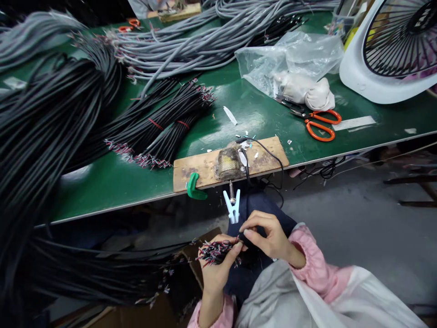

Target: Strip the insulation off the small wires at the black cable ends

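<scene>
Two bare hands: both in front of the table edge, over the lap, meeting at one cable bundle.
Cable bundle [215,252]: thin black cables with red, white and black cores showing at the ends, inside the left hand.
Left hand [220,271]: fingers wrapped around the bundle, thumb laid across its right side.
Right hand [269,234]: thumb and forefinger drawn close together at the bundle's right edge, beside the left thumb; whether a core is pinched there is too small to tell.
Bundle from right fingertips: just to the left and slightly lower, nearly touching.
Long axis: core ends fan up and leftward; the cable lengths are hidden, so their run cannot be told.
Light-blue clothespin [233,212]: on a metal shaft [231,191], just above the hands; the right hand is nearer.
Wooden board [201,164]: along the table edge, carrying a grimy motor-like block [229,163], with a green clamp [194,187] at its left part.
Green table [307,150]: glossy, littered with scraps; tied black cable bundles [164,123] left of the board, grey cables [191,50] behind, orange-handled scissors [321,125] to the right.
Room: white fan [355,75] at far right, grey floor [362,228] below, cardboard box [136,316] lower left.
</scene>
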`<state>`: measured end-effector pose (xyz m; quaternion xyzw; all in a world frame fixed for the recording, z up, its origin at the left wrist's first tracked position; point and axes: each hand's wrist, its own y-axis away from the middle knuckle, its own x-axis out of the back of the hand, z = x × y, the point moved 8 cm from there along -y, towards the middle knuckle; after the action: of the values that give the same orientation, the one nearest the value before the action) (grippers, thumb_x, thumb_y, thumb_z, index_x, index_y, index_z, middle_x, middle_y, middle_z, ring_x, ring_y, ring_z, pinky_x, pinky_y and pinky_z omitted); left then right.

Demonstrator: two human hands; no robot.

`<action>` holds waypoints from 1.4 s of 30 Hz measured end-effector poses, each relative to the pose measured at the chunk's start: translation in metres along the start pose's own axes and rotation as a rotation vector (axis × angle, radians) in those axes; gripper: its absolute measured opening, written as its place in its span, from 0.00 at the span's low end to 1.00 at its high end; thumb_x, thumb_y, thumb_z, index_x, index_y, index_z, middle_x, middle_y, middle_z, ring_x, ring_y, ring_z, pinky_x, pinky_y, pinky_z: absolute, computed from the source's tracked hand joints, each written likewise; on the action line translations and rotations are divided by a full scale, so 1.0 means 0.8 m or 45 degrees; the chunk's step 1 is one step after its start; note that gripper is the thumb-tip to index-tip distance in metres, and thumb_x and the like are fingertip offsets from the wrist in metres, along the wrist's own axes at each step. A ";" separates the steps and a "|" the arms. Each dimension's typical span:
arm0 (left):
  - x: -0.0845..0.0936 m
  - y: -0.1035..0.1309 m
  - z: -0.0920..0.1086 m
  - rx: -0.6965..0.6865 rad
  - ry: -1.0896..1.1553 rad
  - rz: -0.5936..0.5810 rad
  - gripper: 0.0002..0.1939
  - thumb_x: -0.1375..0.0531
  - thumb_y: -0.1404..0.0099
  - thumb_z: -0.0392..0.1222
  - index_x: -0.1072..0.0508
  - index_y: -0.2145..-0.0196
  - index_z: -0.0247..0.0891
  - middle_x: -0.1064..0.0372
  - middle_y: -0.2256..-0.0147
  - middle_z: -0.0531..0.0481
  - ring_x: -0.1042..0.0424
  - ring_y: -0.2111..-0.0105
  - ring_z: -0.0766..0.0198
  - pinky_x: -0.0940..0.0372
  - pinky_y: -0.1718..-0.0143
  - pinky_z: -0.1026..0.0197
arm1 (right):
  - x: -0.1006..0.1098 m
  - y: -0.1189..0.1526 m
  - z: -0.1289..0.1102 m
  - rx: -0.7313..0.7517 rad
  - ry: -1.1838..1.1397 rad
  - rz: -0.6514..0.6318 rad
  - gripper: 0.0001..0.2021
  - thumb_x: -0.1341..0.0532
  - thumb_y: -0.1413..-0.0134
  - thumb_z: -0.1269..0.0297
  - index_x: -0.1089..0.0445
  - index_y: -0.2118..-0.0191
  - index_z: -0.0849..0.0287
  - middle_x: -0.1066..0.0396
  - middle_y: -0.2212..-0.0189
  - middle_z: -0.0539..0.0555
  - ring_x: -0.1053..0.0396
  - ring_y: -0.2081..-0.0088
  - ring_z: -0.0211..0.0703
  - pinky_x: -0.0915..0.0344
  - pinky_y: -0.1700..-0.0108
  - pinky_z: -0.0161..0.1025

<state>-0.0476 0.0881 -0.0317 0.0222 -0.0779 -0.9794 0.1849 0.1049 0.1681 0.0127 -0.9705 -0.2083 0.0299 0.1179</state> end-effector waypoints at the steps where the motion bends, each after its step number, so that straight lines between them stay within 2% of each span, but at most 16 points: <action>1: 0.001 0.000 0.000 -0.007 -0.010 0.014 0.08 0.27 0.43 0.42 0.21 0.72 0.38 0.23 0.74 0.52 0.22 0.75 0.61 0.25 0.71 0.61 | -0.001 0.001 -0.001 0.009 -0.007 -0.011 0.14 0.40 0.33 0.57 0.21 0.63 0.62 0.25 0.72 0.56 0.30 0.72 0.41 0.31 0.70 0.36; 7: 0.004 -0.002 0.003 -0.059 -0.043 0.052 0.07 0.27 0.43 0.40 0.21 0.72 0.38 0.23 0.73 0.52 0.22 0.72 0.61 0.26 0.68 0.62 | -0.001 0.009 -0.008 0.070 -0.009 -0.012 0.10 0.39 0.34 0.64 0.21 0.59 0.62 0.24 0.71 0.56 0.30 0.72 0.39 0.31 0.71 0.35; 16: -0.001 0.000 0.005 -0.068 0.012 0.057 0.07 0.27 0.43 0.37 0.22 0.72 0.39 0.23 0.72 0.53 0.22 0.72 0.63 0.27 0.67 0.65 | 0.000 0.016 -0.011 0.106 0.063 -0.014 0.09 0.40 0.35 0.67 0.22 0.57 0.62 0.27 0.72 0.54 0.32 0.72 0.39 0.32 0.70 0.34; 26: 0.000 0.003 0.011 -0.076 0.028 0.080 0.06 0.28 0.43 0.35 0.21 0.70 0.41 0.23 0.72 0.56 0.23 0.72 0.65 0.28 0.65 0.66 | -0.003 0.017 -0.012 0.162 0.053 -0.029 0.07 0.39 0.38 0.73 0.23 0.60 0.63 0.26 0.72 0.55 0.32 0.72 0.39 0.32 0.69 0.34; 31: 0.004 0.007 0.015 -0.063 -0.040 0.123 0.06 0.28 0.44 0.35 0.22 0.71 0.40 0.23 0.71 0.55 0.23 0.70 0.65 0.28 0.64 0.66 | -0.005 0.018 -0.011 0.114 0.008 -0.063 0.06 0.39 0.38 0.72 0.24 0.62 0.63 0.26 0.73 0.55 0.32 0.72 0.39 0.33 0.69 0.34; 35: 0.005 0.006 0.009 -0.057 0.029 0.124 0.08 0.27 0.44 0.37 0.22 0.71 0.40 0.24 0.71 0.55 0.23 0.71 0.64 0.28 0.65 0.66 | -0.006 0.017 -0.010 0.111 -0.035 -0.058 0.06 0.39 0.38 0.71 0.24 0.61 0.62 0.26 0.73 0.54 0.32 0.72 0.39 0.34 0.69 0.34; 42: -0.005 0.007 0.006 -0.010 0.048 0.068 0.07 0.28 0.42 0.38 0.23 0.71 0.38 0.27 0.74 0.55 0.25 0.75 0.65 0.29 0.69 0.64 | -0.008 0.018 -0.006 0.089 -0.001 -0.046 0.09 0.40 0.36 0.68 0.24 0.54 0.63 0.28 0.72 0.53 0.32 0.72 0.39 0.32 0.69 0.34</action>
<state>-0.0423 0.0852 -0.0260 0.0379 -0.0710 -0.9738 0.2126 0.1053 0.1513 0.0140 -0.9618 -0.2248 0.0353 0.1522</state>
